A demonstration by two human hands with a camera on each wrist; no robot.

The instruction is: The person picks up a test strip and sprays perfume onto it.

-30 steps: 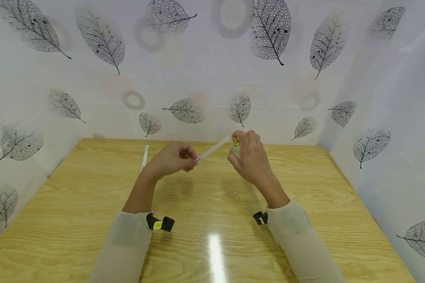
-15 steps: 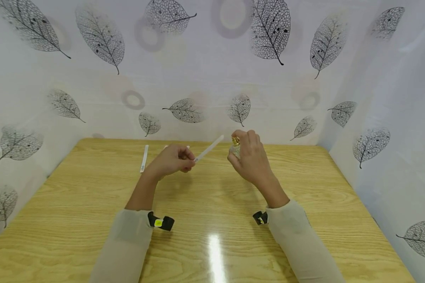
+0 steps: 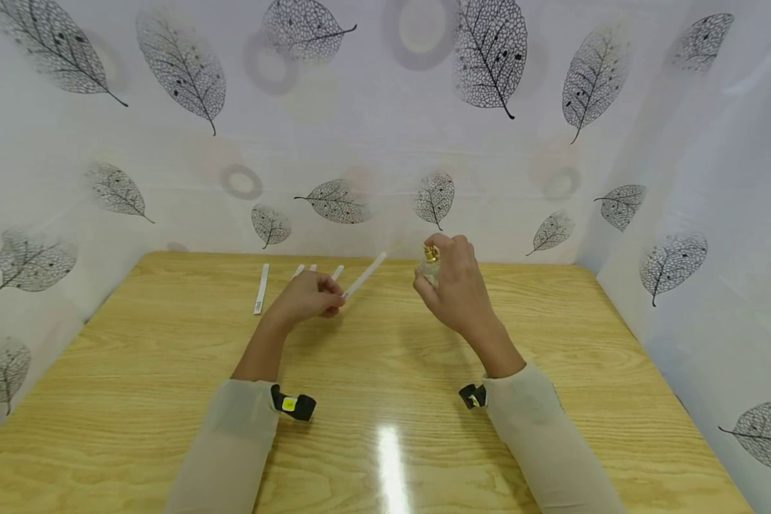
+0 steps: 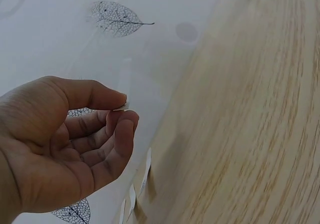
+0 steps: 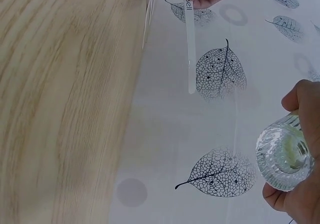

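My left hand pinches one end of a white paper scent test strip between thumb and finger. Its free end slants up to the right. In the right wrist view, dark lettering marks the held end of the strip. My right hand grips a clear glass perfume bottle with a gold spray top, the index finger over that top. The ribbed base of the bottle shows in the right wrist view. A gap separates strip and bottle. Both are held above the table.
Several more paper strips lie on the wooden table: one strip at left, others partly behind my left hand. A leaf-patterned cloth stands along the table's back and sides.
My left hand has drawn the strip left and slightly down, away from the bottle. Strips behind that hand have come into sight. My right hand stays nearly still with the bottle.
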